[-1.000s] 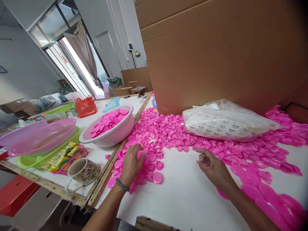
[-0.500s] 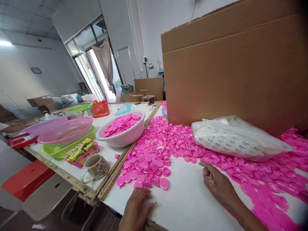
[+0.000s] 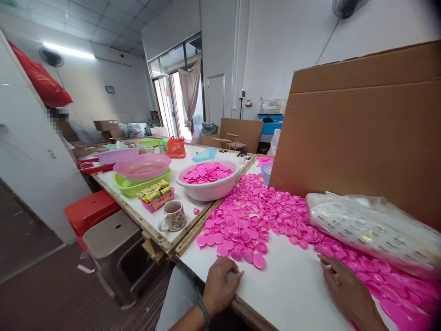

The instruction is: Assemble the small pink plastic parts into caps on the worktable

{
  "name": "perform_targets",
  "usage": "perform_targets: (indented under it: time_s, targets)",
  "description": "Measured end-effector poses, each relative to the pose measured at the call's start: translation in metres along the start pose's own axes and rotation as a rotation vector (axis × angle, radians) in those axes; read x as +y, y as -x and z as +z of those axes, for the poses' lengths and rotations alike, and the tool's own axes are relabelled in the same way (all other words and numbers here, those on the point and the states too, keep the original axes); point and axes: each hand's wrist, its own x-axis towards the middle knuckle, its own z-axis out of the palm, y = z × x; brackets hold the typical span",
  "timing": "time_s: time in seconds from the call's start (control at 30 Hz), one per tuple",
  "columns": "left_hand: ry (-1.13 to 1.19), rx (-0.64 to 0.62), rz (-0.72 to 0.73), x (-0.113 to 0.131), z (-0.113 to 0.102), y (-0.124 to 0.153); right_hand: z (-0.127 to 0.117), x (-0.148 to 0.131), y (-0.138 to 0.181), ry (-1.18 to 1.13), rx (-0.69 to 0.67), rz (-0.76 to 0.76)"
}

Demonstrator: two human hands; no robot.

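My left hand (image 3: pixel 223 282) rests at the table's near edge, fingers loosely curled and thumb apart from them, with nothing visible in it. Just beyond it lie round glossy pink plastic caps (image 3: pixel 243 230), heaped on the white tabletop (image 3: pixel 289 285). On the right, my right hand (image 3: pixel 347 287) lies on the table with its fingers loosely stretched forward, beside the pile's near edge. It shows nothing held, though its underside is hidden. A clear plastic bag with white printed contents (image 3: pixel 368 225) sits on the pink pieces ahead of it.
A tall cardboard box (image 3: pixel 358 138) stands behind the bag. On the adjoining table are a white basin (image 3: pixel 206 191) of flat pink discs, a patterned mug (image 3: pixel 175 216), a pink basket (image 3: pixel 160 201) with small yellow-green packs, and stacked plastic basins (image 3: pixel 143 165). Stools (image 3: pixel 106 232) stand at left.
The view has swung left, so the scene sits further right and more floor and stools show. Both hands stay about where they were on the table, with small shifts of the fingers.
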Motion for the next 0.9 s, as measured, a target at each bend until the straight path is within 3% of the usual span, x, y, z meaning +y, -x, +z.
perform_targets:
  time_s: [0.1, 0.17, 0.23, 0.47, 0.9]
  targets:
    - [-0.033, -0.059, 0.023, -0.001, -0.005, -0.002, -0.013, -0.025, 0.005, 0.082, 0.046, -0.077]
    - [-0.040, -0.096, 0.041, -0.003, -0.007, -0.002, -0.025, -0.042, 0.021, 0.124, 0.087, -0.125]
    - [-0.032, -0.125, 0.051, -0.006, -0.008, -0.003, -0.037, -0.054, 0.045, 0.159, 0.037, -0.173]
    - [0.045, -0.133, 0.030, -0.014, -0.005, -0.008, -0.065, -0.056, 0.131, 0.208, -0.018, 0.022]
    - [0.072, -0.090, -0.011, -0.010, 0.000, -0.006, -0.063, -0.068, 0.132, 0.234, -0.004, 0.198]
